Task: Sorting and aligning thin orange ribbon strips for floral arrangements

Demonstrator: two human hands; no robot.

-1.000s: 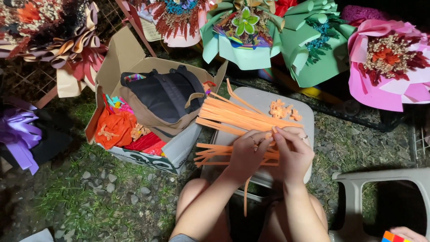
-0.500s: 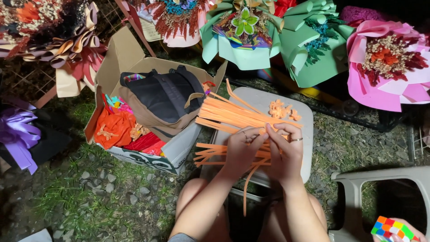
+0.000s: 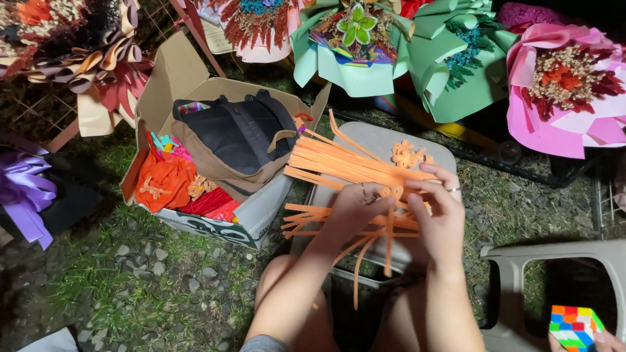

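Both hands (image 3: 404,212) pinch long, flat orange strips (image 3: 345,171) fanned across a grey lid (image 3: 378,140)

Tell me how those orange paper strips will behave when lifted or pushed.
The orange paper strips look floppy: the one pinched between the left hand and right hand droops below them. Probably very light, as the fanned ends stick out past the grey plastic stool unsupported. A push would likely scatter them.
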